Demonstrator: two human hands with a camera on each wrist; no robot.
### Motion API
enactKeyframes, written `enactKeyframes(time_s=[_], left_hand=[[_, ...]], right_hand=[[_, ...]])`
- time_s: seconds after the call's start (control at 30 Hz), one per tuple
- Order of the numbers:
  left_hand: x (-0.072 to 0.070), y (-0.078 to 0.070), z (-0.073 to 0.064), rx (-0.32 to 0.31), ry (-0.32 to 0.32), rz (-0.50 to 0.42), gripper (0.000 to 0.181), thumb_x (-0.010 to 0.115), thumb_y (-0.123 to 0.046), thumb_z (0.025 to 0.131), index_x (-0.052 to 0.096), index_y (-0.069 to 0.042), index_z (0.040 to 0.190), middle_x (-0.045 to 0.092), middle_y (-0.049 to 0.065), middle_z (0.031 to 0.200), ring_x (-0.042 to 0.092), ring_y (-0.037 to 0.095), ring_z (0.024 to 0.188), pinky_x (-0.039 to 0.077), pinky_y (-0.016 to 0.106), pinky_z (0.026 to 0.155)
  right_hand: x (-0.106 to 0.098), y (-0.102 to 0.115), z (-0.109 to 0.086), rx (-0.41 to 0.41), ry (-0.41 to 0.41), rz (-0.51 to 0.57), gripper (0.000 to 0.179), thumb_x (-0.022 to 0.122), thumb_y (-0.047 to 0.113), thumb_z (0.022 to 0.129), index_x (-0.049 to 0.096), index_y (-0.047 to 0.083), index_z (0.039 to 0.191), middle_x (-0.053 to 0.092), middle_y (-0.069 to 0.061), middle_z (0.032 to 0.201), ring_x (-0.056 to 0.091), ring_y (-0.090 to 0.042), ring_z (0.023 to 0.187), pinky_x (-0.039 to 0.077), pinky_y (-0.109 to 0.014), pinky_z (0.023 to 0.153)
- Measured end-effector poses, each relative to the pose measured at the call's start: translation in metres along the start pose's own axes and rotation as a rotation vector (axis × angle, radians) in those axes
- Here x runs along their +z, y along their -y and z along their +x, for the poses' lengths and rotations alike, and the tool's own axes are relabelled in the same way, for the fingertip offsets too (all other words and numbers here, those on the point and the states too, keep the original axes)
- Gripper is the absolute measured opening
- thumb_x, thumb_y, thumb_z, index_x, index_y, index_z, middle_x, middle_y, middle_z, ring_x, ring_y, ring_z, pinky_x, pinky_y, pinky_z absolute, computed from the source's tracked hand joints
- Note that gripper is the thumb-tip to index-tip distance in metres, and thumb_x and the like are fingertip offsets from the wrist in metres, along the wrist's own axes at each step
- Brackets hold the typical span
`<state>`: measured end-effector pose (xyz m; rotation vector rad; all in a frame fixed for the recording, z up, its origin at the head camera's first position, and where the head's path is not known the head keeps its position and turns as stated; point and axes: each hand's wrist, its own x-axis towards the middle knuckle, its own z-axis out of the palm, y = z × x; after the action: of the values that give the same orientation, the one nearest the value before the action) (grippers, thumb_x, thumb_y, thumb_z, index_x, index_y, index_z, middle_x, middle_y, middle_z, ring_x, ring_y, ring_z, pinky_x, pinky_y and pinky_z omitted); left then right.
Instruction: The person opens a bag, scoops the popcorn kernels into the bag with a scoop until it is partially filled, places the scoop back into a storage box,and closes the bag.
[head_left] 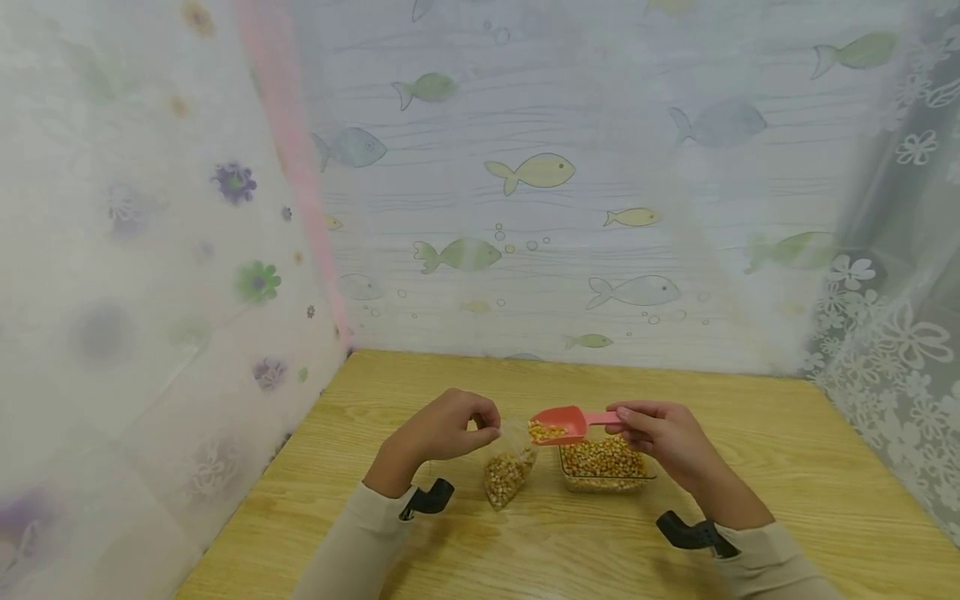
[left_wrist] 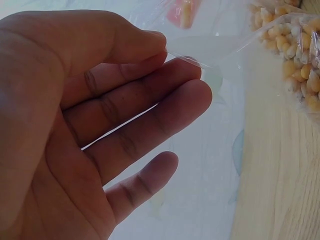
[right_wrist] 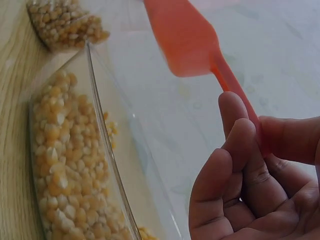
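Note:
A clear plastic bag [head_left: 507, 477] partly filled with corn kernels stands on the table. My left hand [head_left: 455, 427] pinches its top edge between thumb and index finger, the other fingers loosely bent in the left wrist view. With thumb and fingers my right hand [head_left: 663, 433] grips the handle of a red scoop [head_left: 573, 425]. Some kernels lie in the scoop, whose front edge is at the bag's mouth. Below the scoop and right hand sits a clear rectangular container [right_wrist: 95, 100] holding many corn kernels [right_wrist: 65, 170].
The wood-grain table [head_left: 540, 554] carries the bag and container. Behind it hangs a fish-printed curtain [head_left: 555, 250]; a flower-printed sheet [head_left: 150, 333] closes the left side, and a white-flowered sheet [head_left: 900, 333] the right. Black wrist mounts [head_left: 435, 497] sit on both forearms.

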<state>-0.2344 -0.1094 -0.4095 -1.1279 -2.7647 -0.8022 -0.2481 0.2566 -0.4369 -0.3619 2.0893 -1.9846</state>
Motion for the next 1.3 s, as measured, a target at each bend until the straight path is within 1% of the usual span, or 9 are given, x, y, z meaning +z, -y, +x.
enactKeyframes(time_s=[0.2,0.37,0.43,0.7,0.8,0.93,1.13,1.2,1.3], left_hand=[[0.001,0.001,0.0,0.009,-0.009,-0.002,0.008,0.068,-0.02,0.103,0.074,-0.022,0.097,0.069,-0.014,0.089,0.064,0.001,0.08,0.057,0.027,0.076],[0.004,0.002,0.0,0.015,-0.015,-0.001,0.008,0.068,-0.02,0.103,0.073,-0.023,0.096,0.069,-0.014,0.089,0.063,-0.001,0.079,0.058,0.028,0.077],[0.005,0.002,0.001,0.017,-0.018,0.003,0.009,0.068,-0.02,0.103,0.072,-0.024,0.096,0.069,-0.014,0.089,0.062,-0.001,0.078,0.057,0.027,0.076],[0.004,0.001,0.003,0.033,-0.022,0.01,0.009,0.068,-0.02,0.102,0.073,-0.024,0.096,0.069,-0.014,0.088,0.062,-0.002,0.078,0.058,0.026,0.076],[0.004,0.0,0.003,0.037,-0.025,0.011,0.009,0.068,-0.02,0.102,0.073,-0.024,0.097,0.069,-0.015,0.089,0.062,-0.002,0.078,0.057,0.026,0.076],[0.005,0.0,0.004,0.046,-0.026,0.015,0.008,0.068,-0.019,0.102,0.073,-0.023,0.097,0.07,-0.014,0.089,0.063,-0.002,0.079,0.057,0.024,0.077],[0.006,0.002,0.005,0.053,-0.021,0.004,0.008,0.068,-0.019,0.102,0.073,-0.021,0.097,0.07,-0.014,0.09,0.063,-0.002,0.079,0.058,0.027,0.077],[0.007,0.002,0.005,0.051,-0.02,-0.009,0.006,0.069,-0.021,0.102,0.074,-0.021,0.098,0.07,-0.013,0.091,0.064,-0.002,0.08,0.059,0.028,0.077],[0.008,0.001,0.006,0.035,-0.025,-0.026,0.005,0.073,-0.026,0.1,0.075,-0.022,0.102,0.072,-0.012,0.096,0.066,-0.003,0.082,0.059,0.026,0.077]], right_hand=[[0.009,0.002,0.004,-0.013,0.003,-0.03,0.046,0.062,0.024,0.106,0.06,-0.011,0.137,0.08,-0.003,0.096,0.069,-0.009,0.084,0.06,-0.029,0.078],[0.015,0.003,0.006,-0.015,-0.008,-0.035,0.046,0.064,0.023,0.105,0.061,-0.011,0.135,0.08,-0.004,0.095,0.07,-0.01,0.083,0.061,-0.027,0.076],[0.018,0.005,0.005,-0.02,-0.008,-0.047,0.046,0.064,0.023,0.105,0.061,-0.011,0.135,0.08,-0.005,0.096,0.071,-0.011,0.084,0.061,-0.027,0.077],[0.028,0.013,-0.002,-0.035,-0.031,-0.114,0.041,0.067,0.024,0.104,0.066,-0.007,0.132,0.08,-0.01,0.102,0.075,-0.014,0.089,0.062,-0.028,0.08],[0.031,0.017,-0.005,-0.052,-0.039,-0.13,0.042,0.066,0.023,0.104,0.064,-0.008,0.133,0.079,-0.012,0.104,0.075,-0.012,0.09,0.062,-0.027,0.08],[0.037,0.022,-0.01,-0.08,-0.058,-0.151,0.04,0.066,0.022,0.104,0.066,-0.007,0.132,0.079,-0.014,0.105,0.076,-0.011,0.09,0.062,-0.028,0.081],[0.045,0.024,-0.013,-0.141,-0.088,-0.198,0.034,0.067,0.021,0.103,0.07,-0.003,0.128,0.079,-0.015,0.104,0.077,-0.016,0.091,0.062,-0.026,0.079],[0.047,0.024,-0.014,-0.155,-0.092,-0.204,0.032,0.067,0.02,0.103,0.071,-0.002,0.127,0.079,-0.016,0.105,0.077,-0.015,0.091,0.062,-0.025,0.078],[0.049,0.026,-0.016,-0.175,-0.09,-0.207,0.033,0.067,0.02,0.103,0.071,-0.002,0.127,0.078,-0.018,0.109,0.077,-0.015,0.091,0.062,-0.024,0.079]])
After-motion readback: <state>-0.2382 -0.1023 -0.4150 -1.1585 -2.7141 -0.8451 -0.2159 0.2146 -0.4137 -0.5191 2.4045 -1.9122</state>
